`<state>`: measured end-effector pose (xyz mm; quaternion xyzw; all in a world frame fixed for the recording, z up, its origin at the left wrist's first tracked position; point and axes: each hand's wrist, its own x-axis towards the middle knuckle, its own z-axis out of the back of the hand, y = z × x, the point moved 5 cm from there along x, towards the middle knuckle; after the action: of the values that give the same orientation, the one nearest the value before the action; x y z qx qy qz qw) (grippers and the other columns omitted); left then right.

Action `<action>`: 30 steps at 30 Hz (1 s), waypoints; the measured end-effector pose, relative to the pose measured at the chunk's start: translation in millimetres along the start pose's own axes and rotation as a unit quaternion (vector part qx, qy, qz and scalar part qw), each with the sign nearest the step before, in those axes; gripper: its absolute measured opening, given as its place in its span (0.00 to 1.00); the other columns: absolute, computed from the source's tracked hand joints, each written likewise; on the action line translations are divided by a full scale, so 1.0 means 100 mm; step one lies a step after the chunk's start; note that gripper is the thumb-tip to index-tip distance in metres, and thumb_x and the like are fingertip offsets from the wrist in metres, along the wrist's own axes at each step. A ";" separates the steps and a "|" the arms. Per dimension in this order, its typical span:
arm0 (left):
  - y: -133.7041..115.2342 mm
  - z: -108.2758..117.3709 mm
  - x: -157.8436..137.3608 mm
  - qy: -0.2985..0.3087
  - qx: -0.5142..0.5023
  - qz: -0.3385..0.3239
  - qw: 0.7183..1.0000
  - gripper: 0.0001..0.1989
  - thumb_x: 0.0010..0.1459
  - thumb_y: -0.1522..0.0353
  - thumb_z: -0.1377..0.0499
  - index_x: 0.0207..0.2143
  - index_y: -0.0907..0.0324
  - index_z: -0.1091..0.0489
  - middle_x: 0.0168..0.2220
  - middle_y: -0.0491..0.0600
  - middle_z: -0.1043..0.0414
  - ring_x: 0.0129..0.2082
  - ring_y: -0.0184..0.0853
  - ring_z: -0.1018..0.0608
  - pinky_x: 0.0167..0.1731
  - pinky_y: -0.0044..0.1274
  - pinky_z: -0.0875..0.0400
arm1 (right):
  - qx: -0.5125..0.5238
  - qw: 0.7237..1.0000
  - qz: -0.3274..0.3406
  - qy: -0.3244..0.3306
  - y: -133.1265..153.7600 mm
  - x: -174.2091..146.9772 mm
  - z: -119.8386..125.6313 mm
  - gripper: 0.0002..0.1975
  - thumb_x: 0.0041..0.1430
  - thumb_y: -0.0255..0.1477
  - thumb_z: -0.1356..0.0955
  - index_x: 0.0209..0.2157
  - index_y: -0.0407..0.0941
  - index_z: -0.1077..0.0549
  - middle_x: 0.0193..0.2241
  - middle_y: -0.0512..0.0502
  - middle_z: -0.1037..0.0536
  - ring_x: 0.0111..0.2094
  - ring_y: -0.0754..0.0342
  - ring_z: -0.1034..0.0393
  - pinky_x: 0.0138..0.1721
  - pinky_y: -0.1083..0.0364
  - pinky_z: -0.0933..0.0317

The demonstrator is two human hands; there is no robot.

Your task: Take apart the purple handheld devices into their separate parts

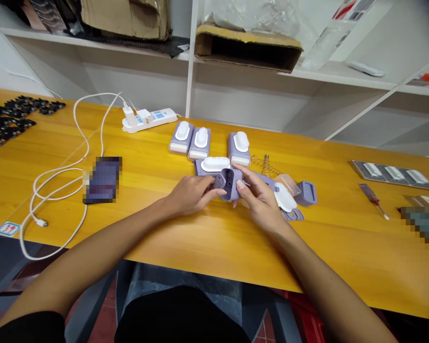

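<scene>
Over the middle of the table, my right hand (260, 200) grips a hollow purple plastic housing (233, 185), its open side turned to the left. My left hand (191, 194) pinches a small purple plastic piece (220, 181) at the mouth of that housing; I cannot tell whether the piece is inside it. Just behind lies a purple part with a white oval pad (215, 164). Beside my right hand are another white oval piece (285, 197), a purple square cup (306, 193), a clear plastic piece (287, 184) and flat purple frames (293, 215).
Three purple-and-white units (199, 144) stand at the back, near coiled springs (266, 166). On the left are a power strip (153, 120), a white cable (34, 190), a phone (103, 180) and black parts (10, 116). A screwdriver (372, 197) and metal plate (393, 174) lie right.
</scene>
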<state>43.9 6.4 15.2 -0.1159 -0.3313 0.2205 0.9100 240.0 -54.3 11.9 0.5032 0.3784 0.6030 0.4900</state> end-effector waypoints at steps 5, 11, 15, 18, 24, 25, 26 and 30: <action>-0.01 -0.05 -0.02 0.034 0.042 0.011 0.998 0.28 0.82 0.49 0.55 0.38 0.58 0.29 0.29 0.51 0.21 0.28 0.38 0.21 0.29 0.28 0.40 | -0.017 1.000 0.004 0.017 -0.02 -0.04 -0.07 0.29 0.76 0.47 0.29 0.72 0.56 0.30 0.49 0.43 0.18 0.38 0.47 0.23 0.35 0.46 0.20; 0.01 -0.05 -0.02 0.052 0.062 0.047 0.996 0.26 0.82 0.51 0.54 0.39 0.58 0.28 0.30 0.52 0.20 0.28 0.39 0.20 0.29 0.28 0.39 | -0.020 0.999 0.010 0.044 -0.03 -0.04 -0.09 0.28 0.76 0.46 0.30 0.72 0.56 0.31 0.50 0.42 0.18 0.41 0.44 0.20 0.39 0.43 0.16; 0.03 -0.03 -0.02 0.029 0.057 0.065 0.996 0.26 0.82 0.51 0.53 0.39 0.58 0.28 0.30 0.52 0.20 0.28 0.38 0.20 0.29 0.27 0.39 | -0.014 0.998 0.019 0.061 -0.03 -0.04 -0.13 0.26 0.77 0.44 0.30 0.70 0.57 0.32 0.63 0.39 0.22 0.45 0.44 0.17 0.41 0.43 0.15; 0.04 -0.01 -0.01 0.010 0.041 0.085 0.995 0.25 0.81 0.51 0.51 0.39 0.58 0.27 0.30 0.51 0.20 0.28 0.37 0.20 0.29 0.27 0.40 | 0.002 0.997 0.020 0.075 -0.05 -0.04 -0.16 0.23 0.77 0.43 0.30 0.68 0.57 0.34 0.67 0.38 0.25 0.47 0.45 0.16 0.44 0.43 0.15; 0.07 0.02 -0.01 -0.019 0.013 0.132 0.991 0.23 0.79 0.49 0.47 0.40 0.57 0.28 0.29 0.48 0.21 0.25 0.34 0.24 0.29 0.27 0.42 | 0.015 0.997 0.020 0.079 -0.12 -0.05 -0.20 0.22 0.75 0.45 0.28 0.63 0.56 0.36 0.64 0.40 0.23 0.45 0.49 0.16 0.49 0.43 0.16; 0.08 0.03 -0.01 -0.026 0.013 0.138 0.990 0.23 0.79 0.49 0.47 0.39 0.57 0.28 0.29 0.48 0.21 0.25 0.34 0.25 0.30 0.27 0.42 | 0.013 0.996 0.019 0.080 -0.12 -0.05 -0.21 0.22 0.75 0.45 0.27 0.62 0.56 0.36 0.63 0.40 0.23 0.44 0.49 0.16 0.49 0.43 0.17; 0.08 0.04 -0.01 -0.033 0.013 0.144 0.989 0.23 0.78 0.48 0.46 0.40 0.57 0.29 0.29 0.48 0.21 0.25 0.34 0.25 0.30 0.27 0.42 | 0.013 0.996 0.017 0.081 -0.12 -0.05 -0.22 0.22 0.74 0.45 0.27 0.61 0.56 0.36 0.61 0.41 0.22 0.44 0.49 0.16 0.49 0.44 0.17; 0.10 0.06 -0.01 -0.055 0.008 0.159 0.986 0.22 0.77 0.48 0.44 0.38 0.56 0.31 0.28 0.46 0.25 0.24 0.33 0.29 0.29 0.26 0.42 | 0.044 0.997 -0.001 0.070 -0.12 -0.04 -0.23 0.25 0.70 0.46 0.24 0.57 0.55 0.36 0.56 0.43 0.21 0.44 0.49 0.15 0.51 0.44 0.17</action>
<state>36.3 14.7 15.5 -0.1480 -0.3561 0.3711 0.8447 220.3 -54.7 -5.6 0.4805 0.4385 0.6189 0.4403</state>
